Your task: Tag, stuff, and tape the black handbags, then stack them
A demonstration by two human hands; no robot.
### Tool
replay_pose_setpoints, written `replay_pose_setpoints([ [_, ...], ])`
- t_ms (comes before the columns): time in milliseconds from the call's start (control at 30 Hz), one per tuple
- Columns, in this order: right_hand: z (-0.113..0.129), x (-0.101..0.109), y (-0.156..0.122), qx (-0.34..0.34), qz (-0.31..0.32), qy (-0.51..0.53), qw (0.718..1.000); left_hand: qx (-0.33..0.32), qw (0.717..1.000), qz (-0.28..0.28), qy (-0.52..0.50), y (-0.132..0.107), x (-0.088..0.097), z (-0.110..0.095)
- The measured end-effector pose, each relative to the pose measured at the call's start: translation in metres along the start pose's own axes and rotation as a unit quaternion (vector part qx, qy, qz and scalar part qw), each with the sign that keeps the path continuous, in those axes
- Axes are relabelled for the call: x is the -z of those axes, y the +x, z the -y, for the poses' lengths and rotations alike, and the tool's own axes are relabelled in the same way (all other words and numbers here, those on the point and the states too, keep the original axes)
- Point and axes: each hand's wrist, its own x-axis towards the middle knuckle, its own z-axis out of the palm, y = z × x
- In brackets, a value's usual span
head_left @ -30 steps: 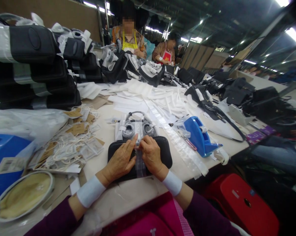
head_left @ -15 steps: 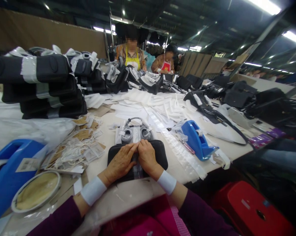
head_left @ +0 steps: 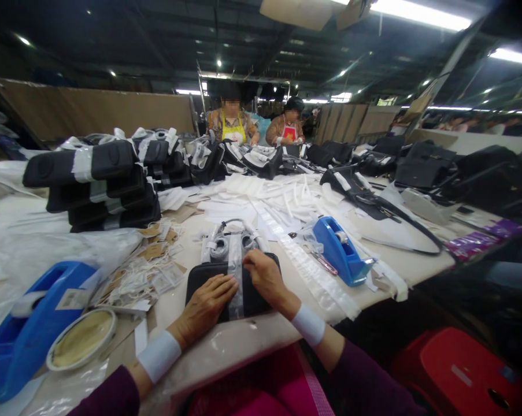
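Note:
A black handbag lies flat on the table in front of me. Its wrapped handle is at the far side, and a translucent strip runs down its middle. My left hand rests flat on the bag's near left part, fingertips at the strip. On the right, my right hand is over the bag with its fingers curled and pinched together beside the strip. Whatever is between those fingertips is too small to make out.
Blue tape dispensers stand at right and left. Stacked black bags rise at the back left, by loose tags. A round container sits near left. Two people work across the table. A red stool is below right.
My hands have come apart: the left slid nearer along the strip and flattened, while the right moved slightly right. The view has tilted upward.

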Motion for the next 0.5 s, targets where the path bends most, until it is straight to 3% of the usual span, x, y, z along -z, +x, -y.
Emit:
replay_pose_setpoints([
  [67, -0.035, 0.042, -0.007, -0.031, -0.111, 0.094, 0.989, 0.004, 1.0, 0.009, 0.009, -0.002, 0.0, -0.002],
  [133, -0.08, 0.093, -0.012, -0.12, -0.196, 0.102, 0.968, -0.004, 1.0, 0.009, 0.025, -0.003, -0.002, 0.0],
  [200, -0.126, 0.143, -0.018, -0.254, -0.211, 0.071, 0.941, -0.017, 0.999, -0.001, 0.05, -0.005, -0.007, 0.005],
  [267, -0.161, 0.181, -0.026, -0.333, -0.178, 0.056, 0.924, -0.04, 0.997, -0.012, 0.07, -0.007, -0.013, 0.012],
  [367, -0.189, 0.206, -0.038, -0.386, -0.084, 0.089, 0.915, -0.072, 0.993, -0.029, 0.092, -0.011, -0.023, 0.022],
  [500, -0.196, 0.2, -0.045, -0.397, -0.028, 0.151, 0.905, -0.08, 0.993, -0.024, 0.089, -0.016, -0.033, 0.028],
])
